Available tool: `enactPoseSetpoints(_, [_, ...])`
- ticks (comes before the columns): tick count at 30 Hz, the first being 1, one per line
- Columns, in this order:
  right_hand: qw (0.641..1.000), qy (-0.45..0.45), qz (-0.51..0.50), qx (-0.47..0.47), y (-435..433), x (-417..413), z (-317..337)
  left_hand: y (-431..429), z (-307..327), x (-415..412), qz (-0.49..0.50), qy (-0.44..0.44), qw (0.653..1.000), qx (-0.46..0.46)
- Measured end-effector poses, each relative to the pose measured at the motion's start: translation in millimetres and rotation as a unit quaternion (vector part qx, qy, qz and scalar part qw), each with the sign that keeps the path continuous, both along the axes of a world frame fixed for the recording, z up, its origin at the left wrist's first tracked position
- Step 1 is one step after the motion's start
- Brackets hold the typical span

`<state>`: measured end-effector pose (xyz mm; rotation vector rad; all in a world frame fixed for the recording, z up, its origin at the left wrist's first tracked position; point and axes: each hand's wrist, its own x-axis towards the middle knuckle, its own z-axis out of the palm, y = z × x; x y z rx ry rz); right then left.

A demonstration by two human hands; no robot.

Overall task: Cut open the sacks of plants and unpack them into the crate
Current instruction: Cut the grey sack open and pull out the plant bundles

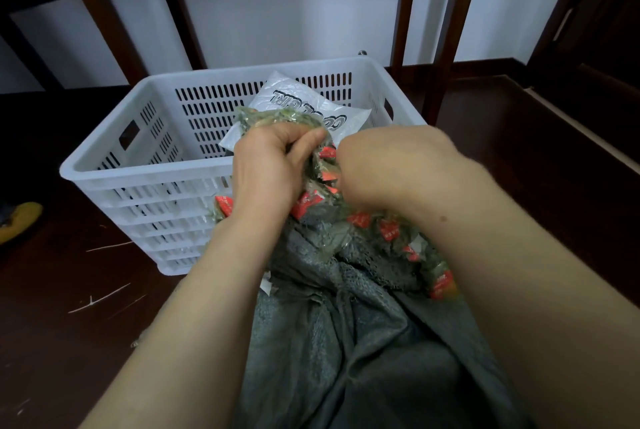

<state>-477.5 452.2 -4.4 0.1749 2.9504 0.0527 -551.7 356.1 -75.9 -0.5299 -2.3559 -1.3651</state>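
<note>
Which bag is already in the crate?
The white plastic bag printed COOL GIRL, inside the white crate. The grey woven sack lies outside it, in front, plant packets spilling from its mouth.

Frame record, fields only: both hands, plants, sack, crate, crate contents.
left hand: grips top of plant bundle, over near rim of crate
right hand: curled on plant bundle beside left hand, fingers hidden
plant bundle: clear wrap, red labels, partly out of sack
sack: grey woven, open, in front of crate
crate: white slotted plastic, on dark floor
crate contents: white plastic bag with black lettering
</note>
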Motion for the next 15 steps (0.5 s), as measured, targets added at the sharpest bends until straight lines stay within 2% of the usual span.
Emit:
enactPoseSetpoints(3, [1.0,0.016,-0.002,0.0,0.8,-1.0,-11.1,-3.6,-3.5,-2.7,-0.003,-0.006,1.0,-0.003])
enactPoseSetpoints(8, [0.999,-0.008,-0.004,-0.033,14.7,-5.9,-11.0,-16.9,-13.4,-13.7,0.002,-0.036,0.999,-0.01])
enactPoseSetpoints(11, [0.981,-0.055,-0.005,-0.186,37.9,-7.5,-11.2,-20.9,-16.0,-18.5,-0.005,-0.082,0.997,0.008])
enactPoseSetpoints(13, [0.94,-0.091,-0.062,-0.323,63.6,-8.5,-12.4,-26.6,-19.0,-19.2,-0.011,-0.12,0.992,0.042])
enactPoseSetpoints(15, [0.887,-0.09,-0.121,-0.436,85.7,-8.5,-19.8,-29.2,-20.0,-16.1,-0.025,-0.154,0.985,0.078])
